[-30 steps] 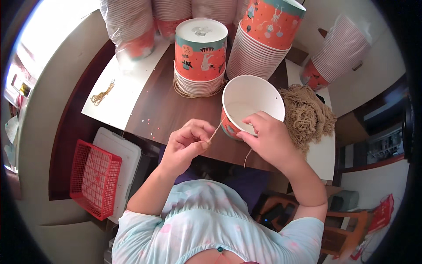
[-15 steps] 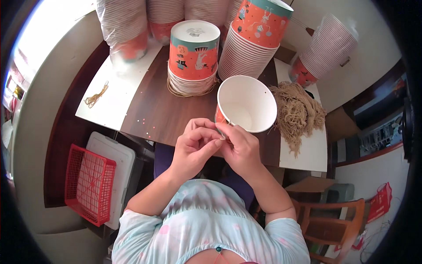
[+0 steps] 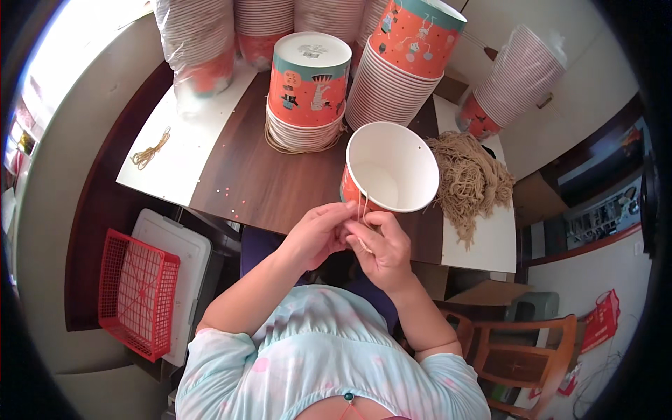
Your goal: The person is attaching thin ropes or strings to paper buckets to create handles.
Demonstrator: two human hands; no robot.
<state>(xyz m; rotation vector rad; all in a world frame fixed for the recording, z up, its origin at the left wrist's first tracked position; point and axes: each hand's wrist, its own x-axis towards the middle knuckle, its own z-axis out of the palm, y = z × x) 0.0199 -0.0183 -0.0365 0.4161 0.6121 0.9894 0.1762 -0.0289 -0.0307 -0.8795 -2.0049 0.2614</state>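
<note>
A white-lined orange paper bucket (image 3: 392, 168) stands tilted toward me at the table's near edge, its mouth facing up. From the near side of its rim a thin, light-coloured string (image 3: 360, 201) comes down in two strands to my fingers. My left hand (image 3: 319, 232) pinches the string just below the rim, fingers bent together. Beside it, my right hand (image 3: 383, 250) is closed on the string too, a short end showing by its fingers. Where the fingertips meet, a knot or loop cannot be made out.
A tangled heap of beige strings (image 3: 476, 182) lies right of the bucket. Behind it stand a tall bucket stack (image 3: 395, 87) and a shorter upside-down stack (image 3: 309, 91). A small string bundle (image 3: 151, 149) rests far left. A red basket (image 3: 140, 294) sits below, left of the table.
Both hands have drawn slightly down toward me, away from the rim. The string's two strands now show stretched between rim and fingers.
</note>
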